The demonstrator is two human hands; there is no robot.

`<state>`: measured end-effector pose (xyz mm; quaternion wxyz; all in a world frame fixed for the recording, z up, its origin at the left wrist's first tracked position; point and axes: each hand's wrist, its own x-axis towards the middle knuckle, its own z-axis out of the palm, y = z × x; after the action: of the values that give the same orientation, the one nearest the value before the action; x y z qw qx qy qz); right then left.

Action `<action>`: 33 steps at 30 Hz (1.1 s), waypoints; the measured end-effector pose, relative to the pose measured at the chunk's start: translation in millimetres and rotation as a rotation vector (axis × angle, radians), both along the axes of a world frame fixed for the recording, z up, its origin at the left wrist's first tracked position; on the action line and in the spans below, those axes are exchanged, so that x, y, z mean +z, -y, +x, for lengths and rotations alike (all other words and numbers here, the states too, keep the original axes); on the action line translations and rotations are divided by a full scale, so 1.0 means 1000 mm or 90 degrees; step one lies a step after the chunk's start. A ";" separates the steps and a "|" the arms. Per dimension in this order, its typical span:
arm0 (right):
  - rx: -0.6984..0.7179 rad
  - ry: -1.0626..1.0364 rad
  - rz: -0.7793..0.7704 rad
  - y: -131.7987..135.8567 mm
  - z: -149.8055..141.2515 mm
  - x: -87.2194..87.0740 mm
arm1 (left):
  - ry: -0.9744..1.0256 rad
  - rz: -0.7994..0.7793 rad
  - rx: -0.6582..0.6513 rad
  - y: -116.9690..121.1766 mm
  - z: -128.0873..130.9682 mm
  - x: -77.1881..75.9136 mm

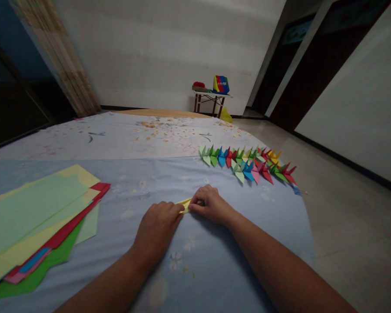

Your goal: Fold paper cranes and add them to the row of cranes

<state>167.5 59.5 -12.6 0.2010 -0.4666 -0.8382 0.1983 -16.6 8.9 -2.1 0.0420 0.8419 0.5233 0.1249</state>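
A small folded piece of yellow paper (185, 205) lies low over the blue cloth, between my two hands. My left hand (159, 221) is closed on its left end, thumb and fingers pressed together. On its right end my right hand (210, 203) pinches the paper between thumb and fingertips. Only a short strip of the paper shows; the fingers hide the rest, so its full shape cannot be made out. Beyond my right hand, folded paper cranes (247, 161) in green, blue, red, yellow and pink stand in two rows.
Loose coloured paper sheets (35, 213) are piled at the left. A pale blue flowered cloth (117, 261) covers the near table, a white flowered cloth (124, 134) the far part. By the wall, a small table (211, 94) bears a colourful box (220, 84). Floor lies to the right.
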 end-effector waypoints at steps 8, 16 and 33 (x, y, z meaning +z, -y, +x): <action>-0.014 0.000 0.003 0.000 -0.001 -0.001 | -0.130 -0.001 -0.062 0.007 0.005 0.005; -0.023 -0.003 0.000 0.000 -0.003 -0.001 | -0.124 0.021 -0.055 0.007 0.006 0.002; -0.115 0.036 -0.037 0.003 0.003 0.001 | -0.043 -0.048 -0.082 0.005 -0.002 0.016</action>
<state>170.7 56.4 -11.8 0.1806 -0.5511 -0.7922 0.1902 -18.4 3.5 13.7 0.0640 0.8753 0.4737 0.0734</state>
